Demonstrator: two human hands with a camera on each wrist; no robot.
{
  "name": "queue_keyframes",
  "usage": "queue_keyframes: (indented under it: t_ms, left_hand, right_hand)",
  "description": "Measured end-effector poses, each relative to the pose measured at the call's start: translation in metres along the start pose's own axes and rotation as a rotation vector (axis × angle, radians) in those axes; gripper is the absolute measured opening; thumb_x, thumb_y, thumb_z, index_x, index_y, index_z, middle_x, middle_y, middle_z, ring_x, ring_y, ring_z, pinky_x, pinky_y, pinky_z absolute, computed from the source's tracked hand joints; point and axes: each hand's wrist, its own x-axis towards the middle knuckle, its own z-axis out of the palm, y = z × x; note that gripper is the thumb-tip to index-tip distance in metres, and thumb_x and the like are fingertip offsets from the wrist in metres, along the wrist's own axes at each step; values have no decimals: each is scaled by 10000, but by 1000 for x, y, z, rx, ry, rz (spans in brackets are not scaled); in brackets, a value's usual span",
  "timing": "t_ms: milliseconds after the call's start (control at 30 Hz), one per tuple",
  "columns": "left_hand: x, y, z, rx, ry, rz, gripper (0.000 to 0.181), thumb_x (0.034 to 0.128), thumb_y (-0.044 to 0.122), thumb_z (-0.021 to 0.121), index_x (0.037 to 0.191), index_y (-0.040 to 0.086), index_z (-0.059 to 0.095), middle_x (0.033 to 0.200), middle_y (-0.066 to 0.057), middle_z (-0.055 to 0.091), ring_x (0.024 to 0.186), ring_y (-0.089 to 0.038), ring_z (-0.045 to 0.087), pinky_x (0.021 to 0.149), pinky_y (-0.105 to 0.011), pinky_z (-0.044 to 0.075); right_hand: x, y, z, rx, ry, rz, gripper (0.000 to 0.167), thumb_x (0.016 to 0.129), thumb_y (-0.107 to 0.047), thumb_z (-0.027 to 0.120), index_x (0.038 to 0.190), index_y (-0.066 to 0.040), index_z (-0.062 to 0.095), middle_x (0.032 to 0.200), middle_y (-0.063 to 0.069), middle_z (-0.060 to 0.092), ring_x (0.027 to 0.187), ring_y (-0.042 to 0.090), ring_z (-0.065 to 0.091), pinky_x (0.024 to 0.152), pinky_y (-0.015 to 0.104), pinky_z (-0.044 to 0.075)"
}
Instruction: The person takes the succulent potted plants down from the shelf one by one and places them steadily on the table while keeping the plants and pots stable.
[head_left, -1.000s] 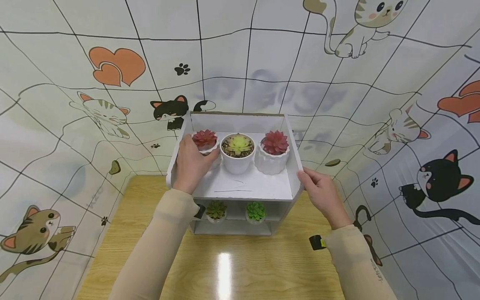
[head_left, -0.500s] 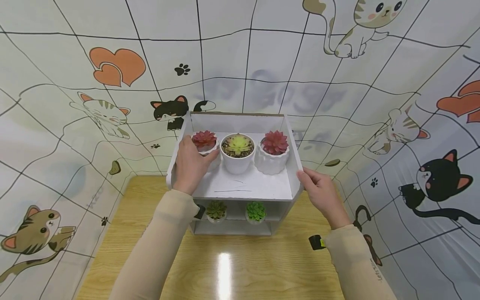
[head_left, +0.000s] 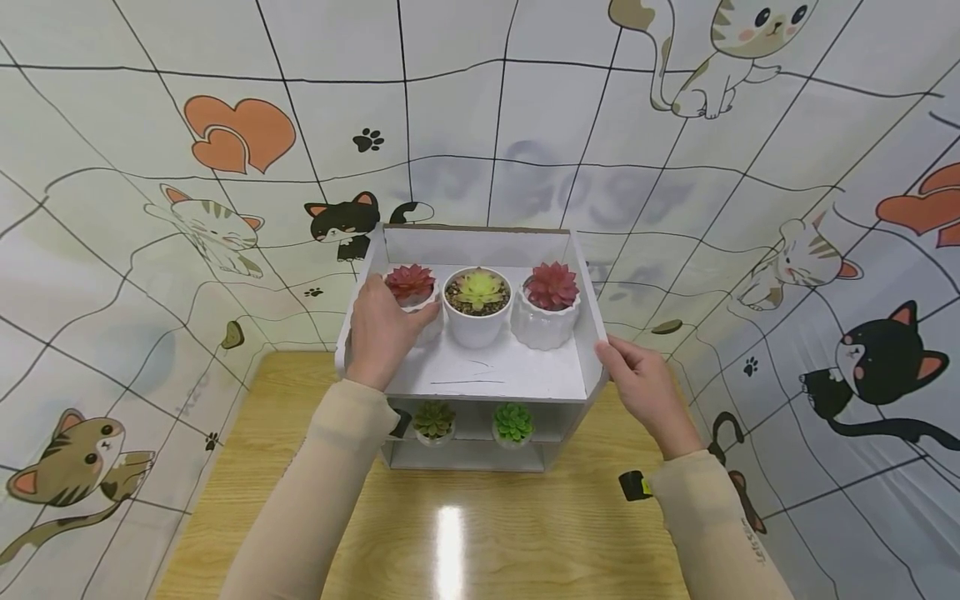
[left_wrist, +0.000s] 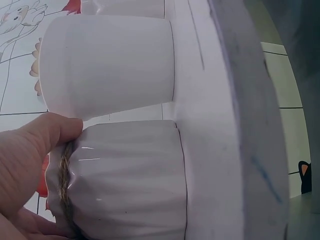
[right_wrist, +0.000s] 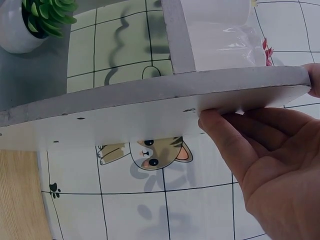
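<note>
Shelf unit [head_left: 465, 457] in white stood on a wood-grain table [head_left: 375, 533], with 3 potted succulents in a row on its top board [head_left: 517, 371]. At the left end, the left pot [left_wrist: 130, 180], white and ribbed, stood upright on the board and held a red succulent [head_left: 410, 284]; brown twine [left_wrist: 64, 185] circled it below the rim. The person's left hand [head_left: 384, 333] grasped this pot near its top, the thumb at the rim on the side facing the middle pot [head_left: 477, 327], the other fingers partly hidden on the opposite side. That middle pot, smooth and white, sat just beside it with a yellow-green succulent [head_left: 477, 289]. Next came the right pot [head_left: 545, 327], white with a wavy rim, holding another red plant [head_left: 551, 286].

The right hand [head_left: 645, 387] gripped the unit's right side panel [right_wrist: 125, 95] at its front edge, fingertips against the outer face and thumb at the edge.

On the level below, 2 small pots held an olive-green succulent [head_left: 433, 418] and a bright green succulent [head_left: 513, 422], set apart. Beige sleeves [head_left: 300, 500] covered the arms, and a white backdrop [head_left: 465, 108] showed cartoon cats, orange hearts and black grid lines
</note>
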Motion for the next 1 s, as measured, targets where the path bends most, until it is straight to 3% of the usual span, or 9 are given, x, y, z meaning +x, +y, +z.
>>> queue_keyframes:
  t_ms: [433, 1000]
  left_hand:
    - [0, 4, 0, 40, -9, -29, 795, 800, 465, 874, 1222, -118, 538, 1075, -243, 632, 990, -377, 640, 856, -513, 562]
    - [-2, 1, 3, 16, 18, -18, 790, 801, 430, 884, 1237, -122, 525, 1117, -261, 626, 1031, -396, 639, 890, -528, 552]
  right_hand:
    - [-1, 0, 1, -14, 13, 1, 585, 1095, -431, 477, 1482, 3, 536, 1398, 256, 613, 1250, 434, 616, 1033, 605, 497]
    - [-1, 1, 1, -6, 13, 3, 585, 1098, -420, 475, 1480, 20, 531, 1402, 263, 607, 1243, 440, 616, 1035, 605, 496]
